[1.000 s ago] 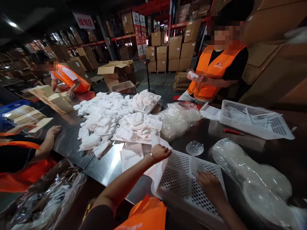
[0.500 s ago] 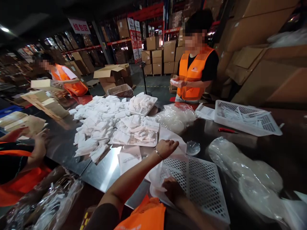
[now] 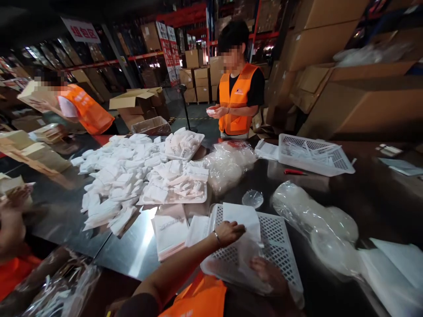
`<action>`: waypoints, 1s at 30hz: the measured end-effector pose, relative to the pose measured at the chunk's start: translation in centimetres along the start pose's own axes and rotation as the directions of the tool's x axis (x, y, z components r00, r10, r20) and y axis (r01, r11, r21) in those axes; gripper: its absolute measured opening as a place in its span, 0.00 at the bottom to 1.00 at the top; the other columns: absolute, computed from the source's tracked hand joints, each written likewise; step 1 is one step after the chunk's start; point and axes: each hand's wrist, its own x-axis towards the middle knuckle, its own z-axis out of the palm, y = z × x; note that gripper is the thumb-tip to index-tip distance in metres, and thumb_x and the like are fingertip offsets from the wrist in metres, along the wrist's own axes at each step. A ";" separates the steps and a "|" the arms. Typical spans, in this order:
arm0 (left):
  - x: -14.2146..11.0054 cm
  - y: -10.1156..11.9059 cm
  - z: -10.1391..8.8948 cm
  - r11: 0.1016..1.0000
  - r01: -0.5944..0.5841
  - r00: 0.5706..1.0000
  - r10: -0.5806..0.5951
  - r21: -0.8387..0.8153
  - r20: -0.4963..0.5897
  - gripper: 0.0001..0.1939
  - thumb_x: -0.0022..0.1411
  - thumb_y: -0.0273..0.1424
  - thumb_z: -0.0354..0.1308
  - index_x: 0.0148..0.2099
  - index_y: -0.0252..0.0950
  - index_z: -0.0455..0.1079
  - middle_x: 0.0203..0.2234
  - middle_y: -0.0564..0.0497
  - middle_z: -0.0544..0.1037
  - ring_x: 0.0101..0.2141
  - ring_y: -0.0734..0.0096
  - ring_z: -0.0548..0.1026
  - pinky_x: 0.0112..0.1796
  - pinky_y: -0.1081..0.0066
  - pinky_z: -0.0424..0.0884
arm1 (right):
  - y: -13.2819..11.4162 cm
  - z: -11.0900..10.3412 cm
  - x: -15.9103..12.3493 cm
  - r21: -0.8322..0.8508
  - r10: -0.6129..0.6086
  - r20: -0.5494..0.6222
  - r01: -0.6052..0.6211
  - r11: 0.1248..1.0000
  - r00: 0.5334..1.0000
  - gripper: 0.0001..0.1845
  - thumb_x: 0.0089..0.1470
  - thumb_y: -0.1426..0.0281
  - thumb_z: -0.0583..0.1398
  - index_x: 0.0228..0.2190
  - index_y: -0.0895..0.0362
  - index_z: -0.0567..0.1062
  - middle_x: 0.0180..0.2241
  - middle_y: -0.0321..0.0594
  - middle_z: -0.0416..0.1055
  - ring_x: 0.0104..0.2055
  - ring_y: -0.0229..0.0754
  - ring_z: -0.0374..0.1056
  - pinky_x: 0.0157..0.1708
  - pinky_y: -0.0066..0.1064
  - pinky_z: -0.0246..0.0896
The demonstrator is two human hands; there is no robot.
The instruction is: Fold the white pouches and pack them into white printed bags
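Head view: white, seemingly translucent bag [image 3: 243, 220].

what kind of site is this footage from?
Most likely a warehouse packing station: stacked cardboard cartons on tall racking, people in orange vests around a steel table, and a heap of small white packets being sorted.

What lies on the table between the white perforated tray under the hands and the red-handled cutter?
In the head view, a small clear plastic lid lies between the perforated tray and the red-handled cutter.
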 end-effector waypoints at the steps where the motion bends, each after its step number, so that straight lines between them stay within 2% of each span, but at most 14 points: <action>1: -0.3 0.0 0.1 1.000 -0.005 1.000 0.004 -0.031 -0.026 0.16 0.68 0.30 0.47 0.56 0.39 0.65 0.52 0.48 0.72 0.42 0.68 0.73 0.29 0.71 0.68 | 0.0 0.1 0.8 0.037 -0.050 0.058 0.048 0.998 0.997 0.35 0.53 0.76 0.45 0.60 0.38 0.57 0.41 0.28 0.77 0.41 0.43 0.75 0.44 0.36 0.73; 3: -0.9 -0.1 0.2 0.995 0.003 0.999 -0.007 -0.098 -0.038 0.21 0.67 0.32 0.50 0.61 0.39 0.60 0.57 0.48 0.69 0.45 0.66 0.72 0.31 0.71 0.70 | 0.3 0.3 2.3 0.036 -0.068 0.134 0.063 0.997 0.989 0.32 0.54 0.78 0.44 0.54 0.39 0.65 0.42 0.27 0.77 0.43 0.39 0.74 0.49 0.35 0.69; 5: -1.4 -0.2 0.3 0.987 0.036 0.999 -0.041 -0.156 -0.030 0.23 0.65 0.30 0.51 0.62 0.36 0.59 0.58 0.46 0.67 0.47 0.65 0.72 0.35 0.70 0.71 | 0.7 0.3 3.4 -0.005 -0.050 0.166 0.052 0.999 0.985 0.27 0.55 0.77 0.45 0.49 0.44 0.71 0.43 0.31 0.77 0.46 0.39 0.73 0.52 0.37 0.67; 7: -1.8 -0.2 0.3 0.978 0.083 0.995 -0.091 -0.191 -0.034 0.26 0.62 0.26 0.50 0.63 0.35 0.58 0.59 0.45 0.67 0.48 0.64 0.71 0.39 0.69 0.72 | 1.4 0.1 4.0 -0.047 -0.051 0.166 0.060 0.997 0.985 0.24 0.56 0.78 0.45 0.46 0.49 0.73 0.43 0.35 0.77 0.47 0.39 0.72 0.52 0.37 0.66; 9: -2.0 0.3 0.1 0.973 0.117 0.991 -0.129 -0.200 -0.046 0.29 0.60 0.22 0.49 0.64 0.36 0.55 0.60 0.45 0.65 0.48 0.63 0.70 0.41 0.68 0.72 | 2.1 -0.1 4.5 -0.092 -0.081 0.119 0.092 0.991 0.990 0.22 0.57 0.79 0.45 0.42 0.52 0.74 0.40 0.37 0.78 0.45 0.39 0.73 0.51 0.37 0.67; 13: -1.4 2.4 -0.6 0.967 0.193 0.978 -0.203 -0.168 -0.044 0.28 0.62 0.23 0.44 0.65 0.36 0.53 0.60 0.43 0.63 0.46 0.62 0.70 0.36 0.68 0.72 | 2.8 -0.5 6.5 -0.229 -0.153 0.104 0.174 0.958 0.983 0.19 0.59 0.80 0.46 0.31 0.56 0.75 0.31 0.40 0.77 0.42 0.40 0.73 0.48 0.39 0.69; 15: -0.9 3.6 -0.7 0.956 0.252 0.965 -0.260 -0.149 -0.029 0.27 0.63 0.23 0.44 0.64 0.36 0.54 0.61 0.43 0.63 0.45 0.61 0.70 0.34 0.68 0.72 | 2.8 -1.1 8.1 -0.303 -0.185 0.112 0.211 0.929 0.976 0.17 0.59 0.80 0.48 0.30 0.58 0.75 0.31 0.41 0.76 0.43 0.42 0.73 0.47 0.41 0.70; 19: -0.4 5.0 -0.8 0.936 0.322 0.944 -0.328 -0.145 -0.020 0.30 0.61 0.21 0.46 0.66 0.34 0.51 0.63 0.41 0.59 0.46 0.57 0.70 0.34 0.67 0.73 | 2.6 -2.7 11.1 -0.284 -0.372 0.144 0.398 0.872 0.917 0.17 0.60 0.80 0.49 0.30 0.57 0.75 0.31 0.36 0.76 0.41 0.37 0.72 0.53 0.36 0.65; 22: -0.9 4.7 -1.3 0.941 0.301 0.951 -0.308 -0.157 -0.022 0.32 0.61 0.21 0.45 0.67 0.32 0.49 0.63 0.40 0.59 0.47 0.57 0.69 0.35 0.67 0.74 | 3.0 -3.3 12.0 -0.248 -0.438 0.186 0.473 0.845 0.880 0.18 0.61 0.79 0.49 0.29 0.55 0.75 0.29 0.31 0.75 0.40 0.34 0.71 0.56 0.33 0.60; 25: -1.6 4.2 -2.2 0.938 0.288 0.955 -0.296 -0.193 -0.012 0.33 0.58 0.21 0.47 0.66 0.33 0.50 0.63 0.41 0.58 0.46 0.58 0.69 0.39 0.64 0.74 | 3.3 -2.3 11.3 -0.411 -0.389 0.107 0.397 0.821 0.915 0.15 0.60 0.79 0.51 0.35 0.55 0.76 0.33 0.33 0.77 0.42 0.38 0.70 0.55 0.38 0.59; 28: -1.8 4.2 -2.7 0.920 0.305 0.949 -0.317 -0.244 -0.006 0.32 0.58 0.24 0.49 0.66 0.32 0.51 0.61 0.40 0.61 0.46 0.59 0.69 0.44 0.63 0.72 | 2.9 0.3 9.5 -0.498 -0.141 0.059 0.151 0.854 0.988 0.18 0.57 0.81 0.49 0.37 0.56 0.76 0.31 0.39 0.76 0.40 0.43 0.70 0.52 0.43 0.59; 30: -1.2 4.8 -2.4 0.914 0.308 0.948 -0.318 -0.266 0.005 0.30 0.60 0.27 0.49 0.65 0.34 0.52 0.59 0.42 0.64 0.47 0.62 0.69 0.46 0.65 0.70 | 2.6 2.1 8.1 -0.439 0.002 0.056 0.023 0.898 0.998 0.19 0.56 0.79 0.49 0.36 0.55 0.77 0.29 0.42 0.75 0.37 0.48 0.70 0.48 0.47 0.61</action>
